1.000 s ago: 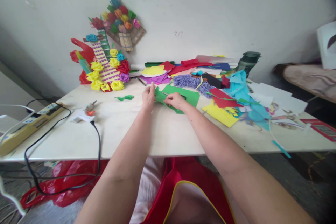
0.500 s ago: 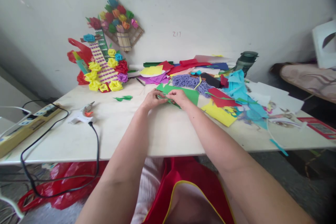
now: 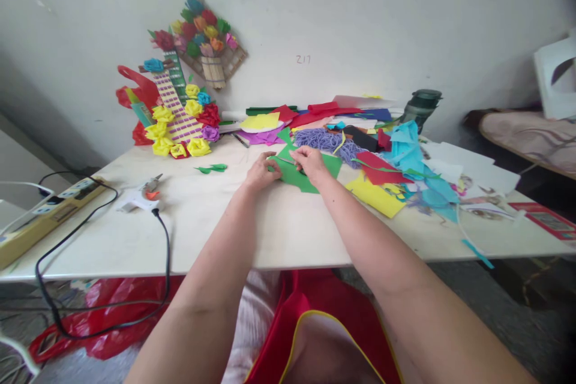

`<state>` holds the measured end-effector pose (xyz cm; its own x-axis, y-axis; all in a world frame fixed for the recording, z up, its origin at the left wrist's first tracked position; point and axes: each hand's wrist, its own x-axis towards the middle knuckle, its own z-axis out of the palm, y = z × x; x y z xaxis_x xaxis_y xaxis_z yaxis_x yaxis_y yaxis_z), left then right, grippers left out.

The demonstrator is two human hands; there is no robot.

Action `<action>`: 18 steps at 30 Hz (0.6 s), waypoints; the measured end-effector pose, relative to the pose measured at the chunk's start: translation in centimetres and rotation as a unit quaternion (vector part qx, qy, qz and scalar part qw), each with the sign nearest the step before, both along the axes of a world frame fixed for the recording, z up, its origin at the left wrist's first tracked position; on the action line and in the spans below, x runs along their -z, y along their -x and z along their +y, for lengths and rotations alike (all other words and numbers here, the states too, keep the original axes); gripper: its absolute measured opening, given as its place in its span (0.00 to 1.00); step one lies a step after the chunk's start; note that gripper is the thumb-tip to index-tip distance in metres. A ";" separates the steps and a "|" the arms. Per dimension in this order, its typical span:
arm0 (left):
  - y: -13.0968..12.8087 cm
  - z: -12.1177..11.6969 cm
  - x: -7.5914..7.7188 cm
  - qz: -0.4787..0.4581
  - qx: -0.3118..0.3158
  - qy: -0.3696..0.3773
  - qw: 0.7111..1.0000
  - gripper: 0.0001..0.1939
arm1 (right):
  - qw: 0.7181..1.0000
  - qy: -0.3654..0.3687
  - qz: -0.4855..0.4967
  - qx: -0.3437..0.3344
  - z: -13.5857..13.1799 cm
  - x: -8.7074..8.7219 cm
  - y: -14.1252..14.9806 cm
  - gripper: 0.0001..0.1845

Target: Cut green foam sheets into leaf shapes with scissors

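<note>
My left hand (image 3: pixel 264 171) is at the left edge of a green sheet (image 3: pixel 330 167), thumb and fingers closed on its edge. The sheet looks like paper or felt and lies on the table. Over the middle of it is my right hand (image 3: pixel 309 163), with its fingers pinched round a slim grey tool (image 3: pixel 284 160). The tool points left toward my left hand; its kind is too small to tell. A green strip (image 3: pixel 286 137) sticks up behind the sheet. Small green leaf shapes (image 3: pixel 211 168) lie to the left.
A glue gun (image 3: pixel 140 197) with a black cord and a power strip (image 3: pixel 49 216) are on the left. Paper flowers (image 3: pixel 193 109) stand behind. Purple yarn (image 3: pixel 315 139), a yellow sheet (image 3: pixel 375 195), blue scraps (image 3: pixel 405 144) and a dark bottle (image 3: pixel 420 109) lie or stand to the right.
My hands have moved slightly apart. More of the green sheet now shows between them, and the slim grey tool is plainer to see over it.
</note>
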<state>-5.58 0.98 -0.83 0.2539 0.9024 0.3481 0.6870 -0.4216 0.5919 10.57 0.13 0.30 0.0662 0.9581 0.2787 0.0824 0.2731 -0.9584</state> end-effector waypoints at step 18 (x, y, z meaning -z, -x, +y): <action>-6.0 -2.3 -0.4 0.088 0.264 -0.073 0.958 0.12 | 0.953 -0.030 0.300 -0.042 0.2 -2.4 -2.4 0.09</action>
<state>0.42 -1.31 -0.42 0.7280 0.5766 0.3709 0.4380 -0.8073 0.3955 13.02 0.37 2.70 0.1539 0.9508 0.2687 -0.5002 0.3095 -0.8087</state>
